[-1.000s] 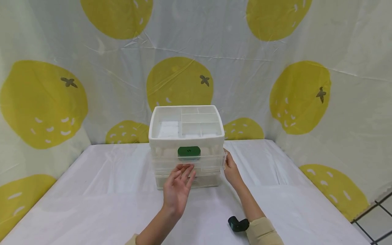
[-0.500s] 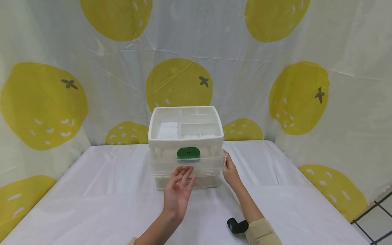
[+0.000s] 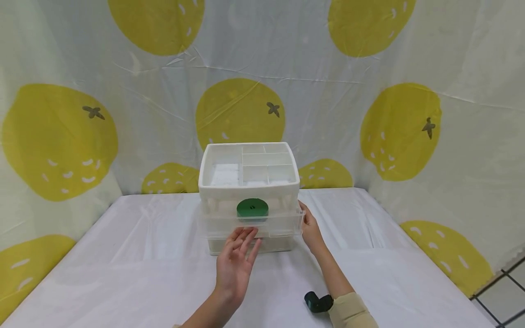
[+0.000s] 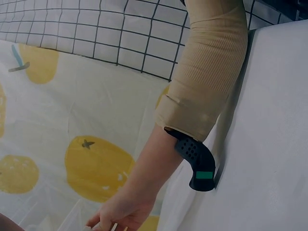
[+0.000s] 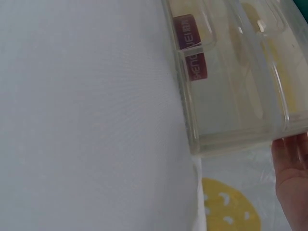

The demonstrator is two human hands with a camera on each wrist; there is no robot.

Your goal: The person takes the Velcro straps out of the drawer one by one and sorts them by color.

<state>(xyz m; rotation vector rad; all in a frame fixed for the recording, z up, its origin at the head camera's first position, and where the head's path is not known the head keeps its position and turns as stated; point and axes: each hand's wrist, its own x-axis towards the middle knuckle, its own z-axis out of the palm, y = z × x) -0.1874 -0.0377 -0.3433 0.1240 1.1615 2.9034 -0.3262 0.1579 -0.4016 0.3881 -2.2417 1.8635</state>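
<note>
A white storage box (image 3: 249,186) with a divided top tray and clear drawers stands on the white-covered table. Its upper clear drawer (image 3: 219,223) is partly out, with a round, flat green thing (image 3: 252,208) showing in it. My left hand (image 3: 235,269), palm upward, hooks its fingers at the lower edge of the drawer's front. At the box's right side my right hand (image 3: 312,231) rests, fingertips behind the drawer's projecting end. In the right wrist view that hand (image 5: 292,180) has straight fingers against the clear plastic. The left wrist view also shows my right hand (image 4: 124,208).
A lower drawer (image 3: 275,243) sits beneath. A dark wrist camera (image 3: 318,302) is on the right forearm. Cloth with yellow lemons (image 3: 240,111) hangs behind and at both sides. A dark wire grid (image 3: 502,291) stands at the right.
The upper drawer has slid a little farther out toward me, with my left hand moving along with it. More of the green thing shows. My right hand has hardly moved.
</note>
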